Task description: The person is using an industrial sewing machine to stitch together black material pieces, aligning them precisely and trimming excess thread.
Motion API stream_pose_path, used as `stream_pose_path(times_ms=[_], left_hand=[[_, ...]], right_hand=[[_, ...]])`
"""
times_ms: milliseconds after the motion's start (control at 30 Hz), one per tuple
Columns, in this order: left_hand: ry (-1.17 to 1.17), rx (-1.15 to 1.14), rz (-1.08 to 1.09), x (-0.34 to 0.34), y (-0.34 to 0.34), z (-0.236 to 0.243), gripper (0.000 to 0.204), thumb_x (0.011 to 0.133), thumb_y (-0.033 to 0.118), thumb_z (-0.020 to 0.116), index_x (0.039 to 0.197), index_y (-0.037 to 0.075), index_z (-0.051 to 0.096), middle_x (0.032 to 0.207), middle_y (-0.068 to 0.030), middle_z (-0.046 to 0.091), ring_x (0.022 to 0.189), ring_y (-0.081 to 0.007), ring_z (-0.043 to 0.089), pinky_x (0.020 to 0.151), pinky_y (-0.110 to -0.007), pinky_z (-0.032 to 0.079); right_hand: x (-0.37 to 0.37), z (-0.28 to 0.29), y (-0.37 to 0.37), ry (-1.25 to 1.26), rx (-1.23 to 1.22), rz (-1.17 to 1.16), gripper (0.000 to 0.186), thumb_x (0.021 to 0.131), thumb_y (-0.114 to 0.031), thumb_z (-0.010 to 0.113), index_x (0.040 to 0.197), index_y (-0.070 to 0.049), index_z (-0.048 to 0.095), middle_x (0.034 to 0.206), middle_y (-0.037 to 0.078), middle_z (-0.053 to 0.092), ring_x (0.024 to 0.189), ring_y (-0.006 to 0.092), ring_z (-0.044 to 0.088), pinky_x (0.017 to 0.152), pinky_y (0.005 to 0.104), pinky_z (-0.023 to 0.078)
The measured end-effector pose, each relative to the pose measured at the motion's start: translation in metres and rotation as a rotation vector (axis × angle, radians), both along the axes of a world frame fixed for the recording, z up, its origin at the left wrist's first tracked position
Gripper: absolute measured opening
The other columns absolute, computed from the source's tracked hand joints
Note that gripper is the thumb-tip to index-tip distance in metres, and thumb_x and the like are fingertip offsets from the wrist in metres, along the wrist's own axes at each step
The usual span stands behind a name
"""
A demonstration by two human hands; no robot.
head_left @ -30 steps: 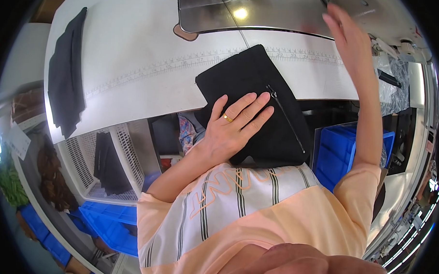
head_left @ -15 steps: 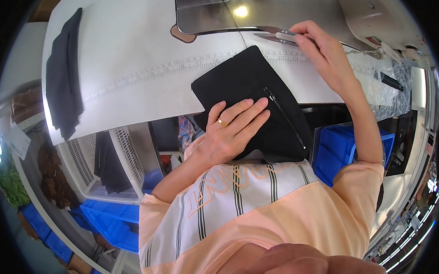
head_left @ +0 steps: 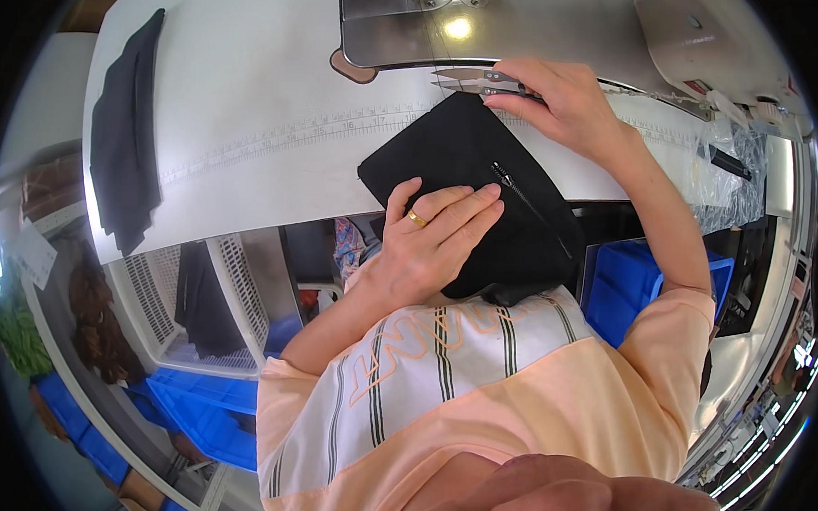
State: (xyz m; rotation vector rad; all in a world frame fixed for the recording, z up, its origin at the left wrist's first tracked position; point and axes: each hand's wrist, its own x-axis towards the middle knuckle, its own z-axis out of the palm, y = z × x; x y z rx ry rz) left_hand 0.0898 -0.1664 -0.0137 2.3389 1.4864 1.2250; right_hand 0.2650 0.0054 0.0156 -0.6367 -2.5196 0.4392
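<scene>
A black fabric piece (head_left: 435, 144) with a zipper (head_left: 538, 211) set into it lies partly on the white table, its near part hanging toward my shirt. My left hand (head_left: 435, 237) rests on it palm down, fingers stretched out and tips beside the zipper pull. In my right hand (head_left: 572, 108) is a pair of thread snips (head_left: 478, 80), pointing left with the blades apart. The blades sit just above the fabric's far corner, by a thin thread running up to the sewing machine bed (head_left: 525, 34). Whether the blades touch the thread, I cannot tell.
Dark folded fabric (head_left: 129, 138) lies at the table's left end. A ruler scale (head_left: 296, 130) runs along the white tabletop (head_left: 244, 79). Below stand a white basket (head_left: 256, 295) and blue bins (head_left: 620, 285). Clear plastic wrapping (head_left: 731, 190) lies at the right.
My right hand has brought the snips left and slightly down, from beyond the fabric to its far corner by the thread. My left hand stays on the fabric.
</scene>
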Motion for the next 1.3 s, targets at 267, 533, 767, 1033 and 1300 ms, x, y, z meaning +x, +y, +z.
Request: stream_pose_path(times_ms=[267, 533, 767, 1033, 1300], left_hand=[[-0.008, 0.030, 0.000, -0.001, 0.001, -0.002, 0.024, 0.073, 0.003, 0.070, 0.094, 0.011, 0.073, 0.108, 0.0027, 0.070, 0.092, -0.0120, 0.061, 0.104, -0.035, 0.030], [0.067, -0.231, 0.260, -0.020, 0.039, 0.031, 0.040, 0.077, 0.029, 0.074, 0.107, 0.003, 0.065, 0.140, -0.0116, 0.044, 0.126, -0.0329, 0.041, 0.100, -0.059, 0.027], [-0.148, -0.025, -0.143, -0.051, 0.001, 0.008, 0.015, 0.071, 0.004, 0.074, 0.081, 0.009, 0.064, 0.101, -0.0066, 0.067, 0.097, -0.0266, 0.062, 0.097, -0.047, 0.042], [-0.164, 0.004, -0.015, -0.065, -0.034, 0.002, 0.022, 0.068, -0.004, 0.073, 0.083, 0.009, 0.065, 0.088, -0.0047, 0.066, 0.074, -0.0188, 0.064, 0.091, -0.042, 0.047], [-0.514, -0.034, 0.221, -0.092, -0.036, 0.031, 0.024, 0.070, -0.013, 0.068, 0.085, 0.003, 0.058, 0.095, -0.0143, 0.067, 0.081, -0.0203, 0.064, 0.075, -0.029, 0.051]], right_hand=[[0.028, 0.021, 0.001, 0.002, -0.115, -0.269, 0.028, 0.083, -0.017, 0.072, 0.106, -0.004, 0.064, 0.073, 0.006, 0.060, 0.059, 0.0155, 0.049, 0.055, 0.0285, 0.041], [0.026, 0.022, 0.000, -0.201, 0.129, -0.166, 0.031, 0.083, -0.022, 0.071, 0.108, -0.007, 0.062, 0.085, 0.008, 0.062, 0.072, 0.0258, 0.060, 0.064, 0.0341, 0.047], [0.022, 0.021, -0.013, -0.186, 0.076, -0.282, 0.030, 0.084, -0.025, 0.068, 0.108, -0.008, 0.060, 0.091, 0.009, 0.065, 0.081, 0.0292, 0.062, 0.071, 0.0383, 0.049], [-0.014, 0.039, -0.035, -0.414, 0.242, 0.113, 0.025, 0.083, -0.029, 0.067, 0.101, -0.013, 0.059, 0.085, 0.003, 0.062, 0.078, 0.0219, 0.061, 0.067, 0.0339, 0.047], [-0.036, 0.012, -0.010, -0.041, -0.140, -0.108, 0.026, 0.086, -0.026, 0.068, 0.103, -0.007, 0.066, 0.070, 0.008, 0.062, 0.060, 0.0242, 0.059, 0.057, 0.0334, 0.047]])
